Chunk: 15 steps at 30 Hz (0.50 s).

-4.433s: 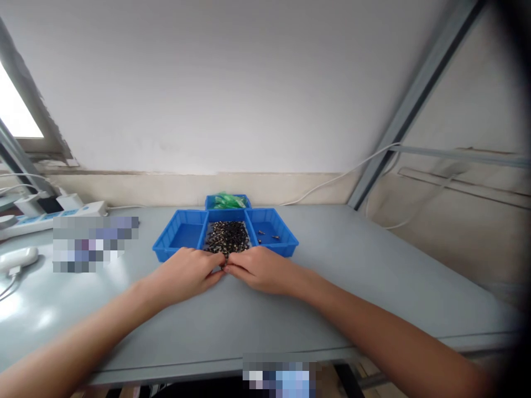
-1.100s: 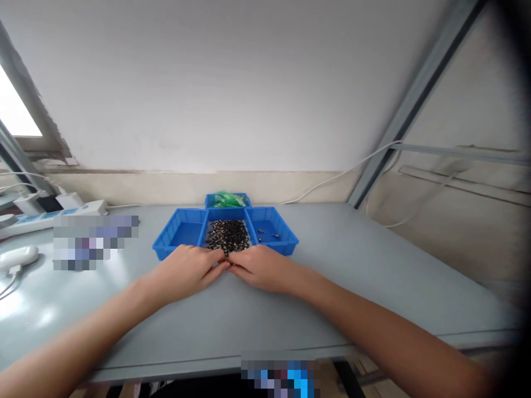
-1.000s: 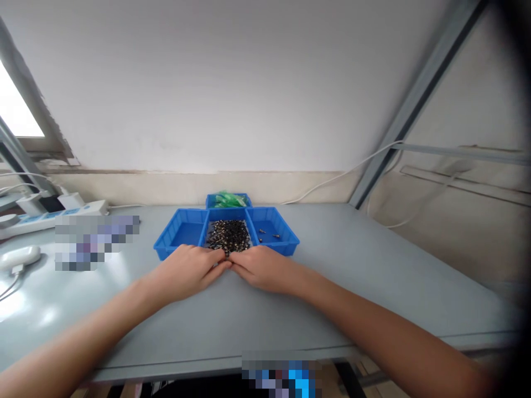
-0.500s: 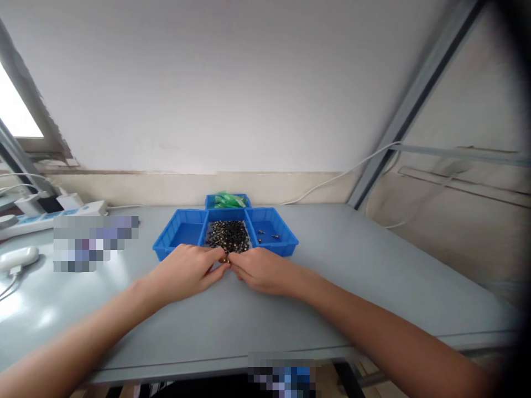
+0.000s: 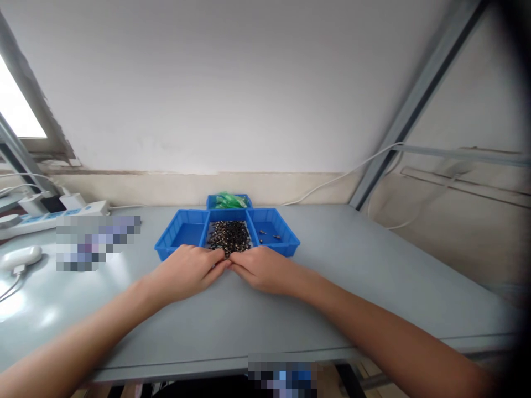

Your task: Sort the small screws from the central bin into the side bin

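Observation:
My left hand (image 5: 185, 272) and my right hand (image 5: 265, 269) meet at the fingertips over the front edge of the middle blue bin (image 5: 227, 214). Both are closed in a pinch on a small metal part (image 5: 227, 256), mostly hidden by the fingers. Behind the fingertips, a heap of small dark and brass-coloured metal parts (image 5: 229, 235) fills the middle bin. To the right, a blue bin (image 5: 290, 241) holds a few loose pieces of similar look. The left blue bin (image 5: 166, 241) shows bare blue floor.
A smaller blue bin (image 5: 211, 202) with green plastic bags (image 5: 227, 200) stands behind, near the wall. On the left of the grey table (image 5: 352, 265) are a power strip (image 5: 93, 209) with chargers and a white case (image 5: 22, 257) with a cable. A blurred patch hides something there.
Both hands stay almost in place. The fingertips have closed tighter, so the small metal part between them shows less. The whole view has shifted very slightly.

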### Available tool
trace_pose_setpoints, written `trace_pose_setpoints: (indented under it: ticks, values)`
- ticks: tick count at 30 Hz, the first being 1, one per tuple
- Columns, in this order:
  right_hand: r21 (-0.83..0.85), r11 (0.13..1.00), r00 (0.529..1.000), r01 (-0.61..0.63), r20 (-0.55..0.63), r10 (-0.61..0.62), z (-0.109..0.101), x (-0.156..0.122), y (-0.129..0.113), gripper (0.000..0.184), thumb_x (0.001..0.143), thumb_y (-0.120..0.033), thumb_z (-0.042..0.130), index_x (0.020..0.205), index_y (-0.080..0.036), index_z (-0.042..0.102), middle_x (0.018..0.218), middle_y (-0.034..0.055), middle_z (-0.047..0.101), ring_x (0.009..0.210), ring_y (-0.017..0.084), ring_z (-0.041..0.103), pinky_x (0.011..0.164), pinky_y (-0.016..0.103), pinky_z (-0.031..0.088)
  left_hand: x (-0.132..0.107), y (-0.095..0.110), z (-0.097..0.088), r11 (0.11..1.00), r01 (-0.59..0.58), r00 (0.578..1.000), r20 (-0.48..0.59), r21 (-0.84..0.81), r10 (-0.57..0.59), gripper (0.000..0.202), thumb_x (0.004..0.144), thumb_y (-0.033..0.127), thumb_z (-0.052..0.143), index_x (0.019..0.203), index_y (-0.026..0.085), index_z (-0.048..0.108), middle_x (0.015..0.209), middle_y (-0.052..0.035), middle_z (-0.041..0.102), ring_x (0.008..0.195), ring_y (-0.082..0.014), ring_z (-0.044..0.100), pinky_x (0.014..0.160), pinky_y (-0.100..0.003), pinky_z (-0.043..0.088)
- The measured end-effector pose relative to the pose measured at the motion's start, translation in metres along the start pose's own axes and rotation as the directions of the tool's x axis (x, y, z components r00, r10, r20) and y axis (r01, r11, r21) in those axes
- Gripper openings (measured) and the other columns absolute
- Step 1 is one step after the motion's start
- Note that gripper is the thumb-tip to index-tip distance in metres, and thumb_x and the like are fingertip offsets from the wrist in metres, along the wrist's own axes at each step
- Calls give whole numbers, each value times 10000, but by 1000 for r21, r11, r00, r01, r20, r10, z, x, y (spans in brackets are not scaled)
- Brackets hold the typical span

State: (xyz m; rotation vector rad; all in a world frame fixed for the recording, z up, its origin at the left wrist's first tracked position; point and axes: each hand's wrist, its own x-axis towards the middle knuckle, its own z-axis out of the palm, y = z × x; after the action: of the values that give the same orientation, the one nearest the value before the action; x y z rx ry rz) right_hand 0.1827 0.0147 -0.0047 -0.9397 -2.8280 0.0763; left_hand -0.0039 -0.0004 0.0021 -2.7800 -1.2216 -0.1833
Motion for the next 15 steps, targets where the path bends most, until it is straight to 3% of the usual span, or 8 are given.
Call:
trace_pose_setpoints:
  ticks: [8, 15]
  values:
    - [-14, 1000, 1000, 22, -4, -22, 4, -1, 4, 229, 901, -217, 325, 854, -146, 538, 807, 68, 638, 693, 157, 579, 588, 245, 359, -1, -1, 1, 1000, 28, 999, -26, 5, -28, 247, 899, 336, 304, 843, 202, 503, 653, 9, 586, 568, -159, 561, 490, -252, 326]
    - [6, 1000, 1000, -11, 8, 11, 3, 0, 2, 260, 905, -250, 327, 851, -146, 558, 788, 62, 646, 673, 152, 580, 593, 245, 367, 0, -2, 4, 1000, 12, 1000, -2, 25, -12, 329, 920, 347, 248, 758, 187, 486, 622, 3, 568, 554, -161, 558, 482, -255, 321]
